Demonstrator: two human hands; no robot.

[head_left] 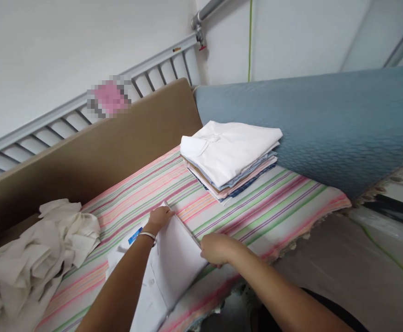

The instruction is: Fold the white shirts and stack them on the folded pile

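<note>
A white button-front shirt [160, 281] lies partly folded on the striped cloth [132, 216] in front of me. My left hand [160, 219], with a pale bracelet at the wrist, grips the far corner of the shirt's folded edge. Closed on the right corner of the same edge is my right hand [213, 249]. A small blue label [134, 235] shows beside my left wrist. Beyond the hands stands a stack of folded shirts [231, 150], a white one on top and blue, pink, tan and navy layers below. My left forearm covers part of the shirt.
Crumpled off-white cloth [38, 253] lies on the left. A brown board [125, 143] borders the far side, with a white radiator [66, 124] behind it. A blue quilted padded panel [308, 124] stands at the right. The bed's near edge runs along the lower right.
</note>
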